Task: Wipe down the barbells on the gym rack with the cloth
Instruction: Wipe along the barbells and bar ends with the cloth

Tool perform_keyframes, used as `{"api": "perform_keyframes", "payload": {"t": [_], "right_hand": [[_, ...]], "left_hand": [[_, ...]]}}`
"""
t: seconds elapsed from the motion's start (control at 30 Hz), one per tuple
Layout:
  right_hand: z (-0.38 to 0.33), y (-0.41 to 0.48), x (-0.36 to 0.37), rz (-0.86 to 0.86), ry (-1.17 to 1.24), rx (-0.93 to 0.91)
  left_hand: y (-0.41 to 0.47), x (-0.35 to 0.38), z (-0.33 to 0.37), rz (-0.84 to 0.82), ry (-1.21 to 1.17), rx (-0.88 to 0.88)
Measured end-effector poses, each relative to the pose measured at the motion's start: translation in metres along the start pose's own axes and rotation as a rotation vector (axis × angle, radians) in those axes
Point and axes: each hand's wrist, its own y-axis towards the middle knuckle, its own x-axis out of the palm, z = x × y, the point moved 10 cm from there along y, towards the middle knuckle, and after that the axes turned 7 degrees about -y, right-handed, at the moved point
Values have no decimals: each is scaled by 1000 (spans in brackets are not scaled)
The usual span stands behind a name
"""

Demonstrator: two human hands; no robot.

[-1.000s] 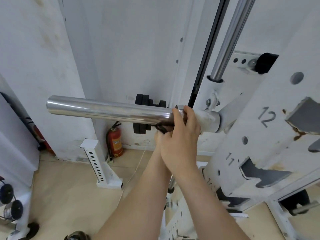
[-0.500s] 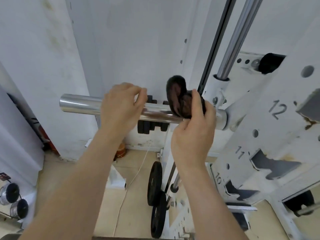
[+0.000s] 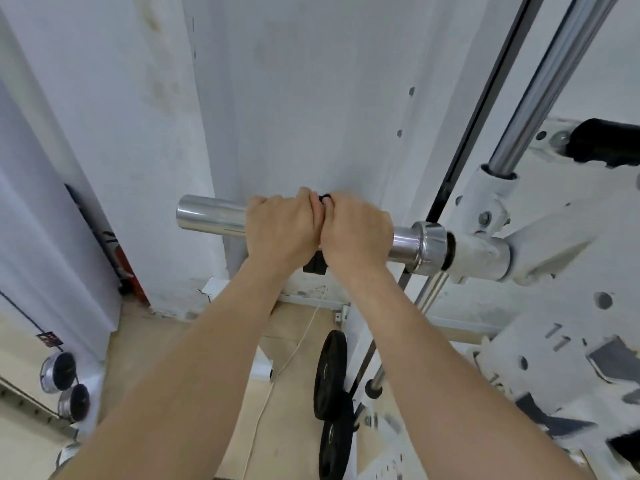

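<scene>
Chrome ran left to right in front of me: the barbell sleeve (image 3: 211,216) lay level, its free end pointing off to my left and its collar (image 3: 429,247) seated against the white rack (image 3: 540,244) on my right. Both my hands sat on top of that sleeve, knuckles up and side by side. My left hand (image 3: 282,230) was curled over the bar on the free-end side, and my right hand (image 3: 353,233) was curled over it on the collar side, the two touching at the thumbs. Of the dark cloth (image 3: 325,198) only a small fold showed, poking up between them; I judged most of it was wrapped under my palms, though I could not tell which hand pinned more of it.

Bare sleeve showed on both sides of my grip, a longer stretch toward the free end and a shorter one toward the collar. So the stroke I reckoned on had to follow the bar's long axis, sideways and not toward or away from me. My left hand was nearer the open end, my right nearer the collar.
</scene>
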Motion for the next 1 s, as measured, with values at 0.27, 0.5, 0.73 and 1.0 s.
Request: {"api": "perform_keyframes", "payload": {"t": [0.27, 0.5, 0.73, 1.0], "right_hand": [[-19, -13, 7, 27, 36, -15], [-55, -13, 8, -400, 659, -352], [-2, -9, 27, -290, -133, -348], [-5, -7, 31, -199, -155, -408]], "left_hand": [[1, -6, -36, -110, -826, -307], [-31, -28, -77, -214, -795, -179], [-47, -47, -145, 85, -403, -424], [-104, 28, -157, 303, -1462, -1260]]}}
